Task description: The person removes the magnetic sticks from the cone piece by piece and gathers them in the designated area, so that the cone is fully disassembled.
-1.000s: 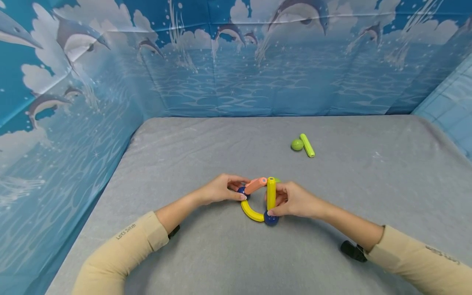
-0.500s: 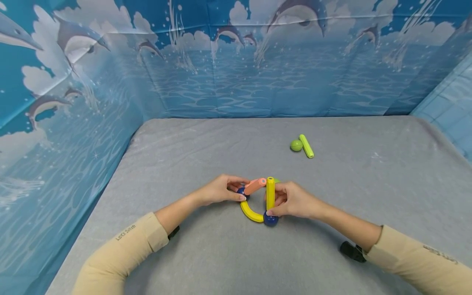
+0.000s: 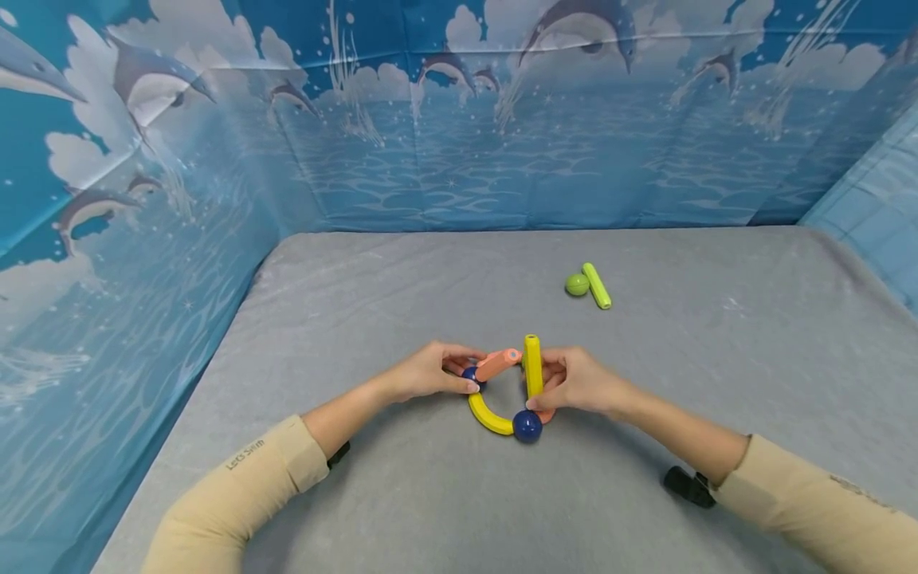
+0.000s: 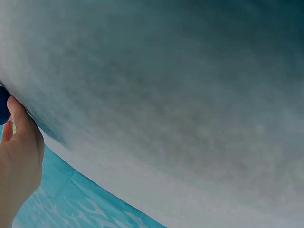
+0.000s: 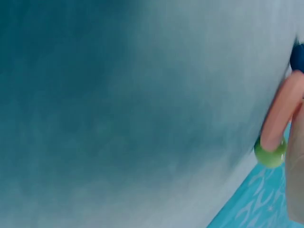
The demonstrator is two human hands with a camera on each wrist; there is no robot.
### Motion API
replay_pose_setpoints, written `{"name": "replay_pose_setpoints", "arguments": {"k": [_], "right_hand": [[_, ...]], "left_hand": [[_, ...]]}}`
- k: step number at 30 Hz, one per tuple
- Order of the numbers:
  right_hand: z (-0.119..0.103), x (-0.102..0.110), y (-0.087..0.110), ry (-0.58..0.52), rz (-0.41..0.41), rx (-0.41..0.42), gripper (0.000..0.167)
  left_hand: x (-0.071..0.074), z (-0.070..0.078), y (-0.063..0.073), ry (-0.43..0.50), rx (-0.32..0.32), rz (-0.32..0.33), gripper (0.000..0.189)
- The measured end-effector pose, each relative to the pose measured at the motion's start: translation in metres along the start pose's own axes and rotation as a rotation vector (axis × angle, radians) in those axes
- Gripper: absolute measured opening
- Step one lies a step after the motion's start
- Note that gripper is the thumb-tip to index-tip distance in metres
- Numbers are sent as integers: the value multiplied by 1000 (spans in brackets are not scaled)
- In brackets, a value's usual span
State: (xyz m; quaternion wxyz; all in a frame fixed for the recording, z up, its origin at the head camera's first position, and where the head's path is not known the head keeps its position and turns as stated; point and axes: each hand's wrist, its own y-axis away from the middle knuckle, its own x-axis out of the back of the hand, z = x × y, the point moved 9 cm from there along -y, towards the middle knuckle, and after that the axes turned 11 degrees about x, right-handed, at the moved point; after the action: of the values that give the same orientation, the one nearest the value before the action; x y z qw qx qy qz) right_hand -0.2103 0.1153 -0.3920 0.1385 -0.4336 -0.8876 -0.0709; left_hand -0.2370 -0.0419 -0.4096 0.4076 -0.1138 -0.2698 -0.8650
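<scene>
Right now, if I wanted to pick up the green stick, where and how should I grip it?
Probably by the near half of the green stick, from above and the right, pinching across its narrow width. It lies flat, and a green ball sits close by its left side, crowding the far half.

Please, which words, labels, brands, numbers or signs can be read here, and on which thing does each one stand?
"Le... S...", left sleeve: the other letters are too blurred to read.
Right sleeve: a line of lettering, too blurred to read.
Straight yellow rod, salmon rod, front blue ball: no lettering visible.
</scene>
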Motion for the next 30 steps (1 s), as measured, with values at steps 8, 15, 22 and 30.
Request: {"name": "replay_pose_setpoints", "arguments": {"k": [8,15,22,30], "right_hand": [[5,35,5,45,128,-150,56],[11,51,7,-35,150,-219,67],[8,60,7,-64,119,-162,59],[6,76,9,-104,168,-145,60]], "left_hand": [[0,1,0,9,2,1,48],[1,1,0,-3,-9,1,48],[1,1,0,5,-7,1,48],[1,1,0,9,-6,2,48]]}}
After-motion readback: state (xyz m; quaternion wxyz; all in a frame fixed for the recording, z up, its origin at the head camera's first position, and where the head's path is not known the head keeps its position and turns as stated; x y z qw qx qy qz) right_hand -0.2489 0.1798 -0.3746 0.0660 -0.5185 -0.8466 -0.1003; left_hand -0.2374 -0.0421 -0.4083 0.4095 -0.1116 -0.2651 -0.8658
